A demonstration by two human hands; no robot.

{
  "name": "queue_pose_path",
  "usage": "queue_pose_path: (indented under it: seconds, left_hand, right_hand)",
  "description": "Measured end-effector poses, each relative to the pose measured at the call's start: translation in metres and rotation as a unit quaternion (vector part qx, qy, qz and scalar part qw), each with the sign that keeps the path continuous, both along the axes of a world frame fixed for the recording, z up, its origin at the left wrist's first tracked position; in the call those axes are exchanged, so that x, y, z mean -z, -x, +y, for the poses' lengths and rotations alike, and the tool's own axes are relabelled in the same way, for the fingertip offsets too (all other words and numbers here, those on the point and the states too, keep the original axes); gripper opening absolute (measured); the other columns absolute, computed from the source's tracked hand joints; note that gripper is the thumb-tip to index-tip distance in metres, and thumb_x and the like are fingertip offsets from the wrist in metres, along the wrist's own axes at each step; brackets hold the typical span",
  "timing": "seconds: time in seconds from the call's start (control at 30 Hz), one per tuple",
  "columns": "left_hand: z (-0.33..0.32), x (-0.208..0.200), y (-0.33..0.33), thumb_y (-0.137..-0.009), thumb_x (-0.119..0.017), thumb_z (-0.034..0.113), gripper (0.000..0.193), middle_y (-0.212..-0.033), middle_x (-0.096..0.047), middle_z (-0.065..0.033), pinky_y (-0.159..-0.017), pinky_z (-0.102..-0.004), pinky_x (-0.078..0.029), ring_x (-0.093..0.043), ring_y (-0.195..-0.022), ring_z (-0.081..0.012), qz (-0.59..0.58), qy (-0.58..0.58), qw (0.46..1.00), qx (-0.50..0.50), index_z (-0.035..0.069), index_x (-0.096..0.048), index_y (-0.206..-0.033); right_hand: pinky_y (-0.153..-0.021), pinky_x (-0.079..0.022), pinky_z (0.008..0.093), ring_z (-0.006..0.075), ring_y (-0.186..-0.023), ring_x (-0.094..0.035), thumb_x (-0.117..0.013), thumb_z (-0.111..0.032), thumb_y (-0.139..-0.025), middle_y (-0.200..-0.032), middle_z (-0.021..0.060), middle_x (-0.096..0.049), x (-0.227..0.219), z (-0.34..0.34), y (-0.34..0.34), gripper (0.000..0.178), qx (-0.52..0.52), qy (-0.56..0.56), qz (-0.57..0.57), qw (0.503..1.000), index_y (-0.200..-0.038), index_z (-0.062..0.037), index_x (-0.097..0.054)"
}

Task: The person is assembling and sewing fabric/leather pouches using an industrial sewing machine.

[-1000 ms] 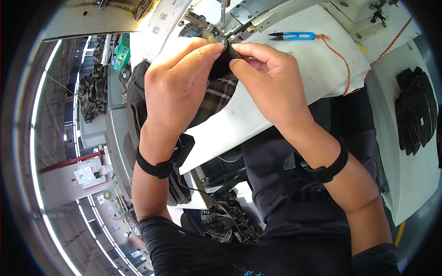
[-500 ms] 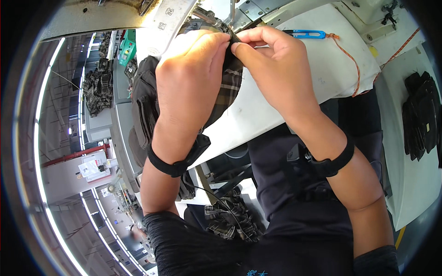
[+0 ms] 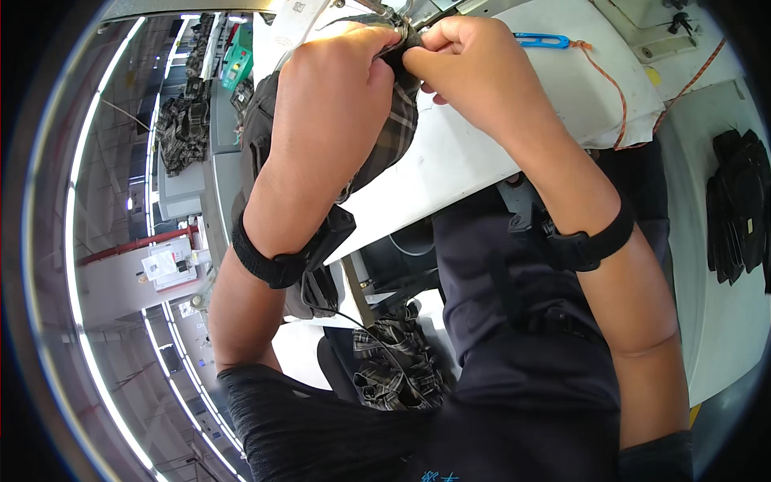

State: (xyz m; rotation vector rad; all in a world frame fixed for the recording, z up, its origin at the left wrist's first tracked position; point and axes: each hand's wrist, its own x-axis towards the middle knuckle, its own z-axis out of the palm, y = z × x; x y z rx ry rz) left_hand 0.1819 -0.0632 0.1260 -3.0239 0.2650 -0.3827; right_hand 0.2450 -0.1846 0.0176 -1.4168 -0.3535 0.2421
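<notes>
A dark plaid fabric piece point(image 3: 395, 138) lies on the white work table, its upper edge bunched beneath the metal parts of a sewing machine point(image 3: 395, 14). My left hand point(image 3: 337, 88) is closed with its fingers curled on that edge and hides much of the cloth. Just to its right, my right hand point(image 3: 478, 76) pinches the fabric between thumb and forefinger, its other fingers curled under. Both sets of fingertips almost meet close to the machine's needle area. Beside the left forearm, stacked dark brown fabric point(image 3: 261, 120) hangs at the table's left.
Right of my hands lies a blue loop-handled tool point(image 3: 542, 40) tied to an orange cord point(image 3: 617, 96). Dark cloth pieces point(image 3: 735, 209) rest on a white surface point(image 3: 707, 337) at far right. Plaid garments point(image 3: 393, 361) are heaped below the table point(image 3: 450, 161).
Both hands have shifted slightly up in the picture with the fabric edge. The left hand's fingers are more curled, and its forearm has swung left. The right wrist has turned a little.
</notes>
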Motion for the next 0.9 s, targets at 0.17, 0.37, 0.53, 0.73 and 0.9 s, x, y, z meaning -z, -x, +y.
queue_pose_path:
  seconds: [0.17, 0.37, 0.53, 0.73, 0.9]
  left_hand:
    - [-0.009, 0.001, 0.001, -0.088, -0.065, 0.007, 0.028, -0.089, -0.077, -0.0217, -0.08, -0.0389, -0.061, -0.077, -0.081, -0.0347, 0.013, 0.082, 0.994, -0.068, 0.0, -0.08, -0.111]
    - [-0.019, 0.002, 0.003, -0.086, -0.072, 0.015, 0.03, -0.085, -0.079, -0.0187, -0.075, -0.0322, -0.06, -0.079, -0.076, -0.0237, -0.011, 0.168, 0.976, -0.139, -0.002, -0.081, -0.11]
    - [-0.033, 0.015, 0.003, -0.086, -0.073, 0.013, 0.029, -0.08, -0.079, -0.0165, -0.068, -0.029, -0.058, -0.075, -0.068, -0.0161, -0.069, 0.227, 0.955, -0.176, -0.003, -0.081, -0.108]
    - [-0.038, 0.025, 0.001, -0.089, -0.073, 0.012, 0.026, -0.078, -0.078, -0.0155, -0.063, -0.0299, -0.057, -0.072, -0.062, -0.0163, -0.094, 0.272, 0.94, -0.184, -0.005, -0.08, -0.107]
    - [-0.041, 0.032, 0.008, -0.096, -0.074, 0.012, 0.023, -0.081, -0.074, -0.0036, -0.062, -0.023, -0.047, -0.061, -0.068, -0.0051, -0.115, 0.213, 0.957, -0.16, -0.002, -0.081, -0.112]
  right_hand:
    - [-0.066, -0.049, 0.0374, 0.0202, -0.077, -0.066, -0.077, -0.025, -0.092, -0.093, 0.0164, -0.069, -0.014, -0.048, -0.036, 0.029, -0.276, 0.05, -0.098, 0.955, -0.101, 0.0012, -0.068]
    - [-0.073, -0.056, 0.0265, 0.009, -0.076, -0.068, -0.07, -0.019, -0.091, -0.076, 0.0015, -0.069, -0.009, -0.015, -0.013, 0.019, -0.12, 0.077, -0.012, 0.99, -0.086, -0.0004, -0.074]
    - [-0.076, -0.056, 0.0282, 0.0088, -0.079, -0.067, -0.067, -0.018, -0.096, -0.081, 0.0004, -0.069, 0.011, -0.009, -0.016, 0.022, -0.17, -0.045, 0.09, 0.98, -0.083, -0.0013, -0.073]
    - [-0.06, -0.036, 0.0296, 0.007, -0.065, -0.043, -0.062, -0.015, -0.093, -0.068, -0.0033, -0.053, 0.011, -0.01, -0.007, 0.028, -0.179, -0.183, 0.193, 0.947, -0.067, -0.0049, -0.059]
    - [-0.06, -0.034, 0.0298, 0.0038, -0.067, -0.041, -0.06, -0.016, -0.098, -0.069, -0.0061, -0.053, -0.003, -0.01, 0.005, 0.031, -0.139, -0.218, 0.236, 0.937, -0.069, -0.004, -0.061]
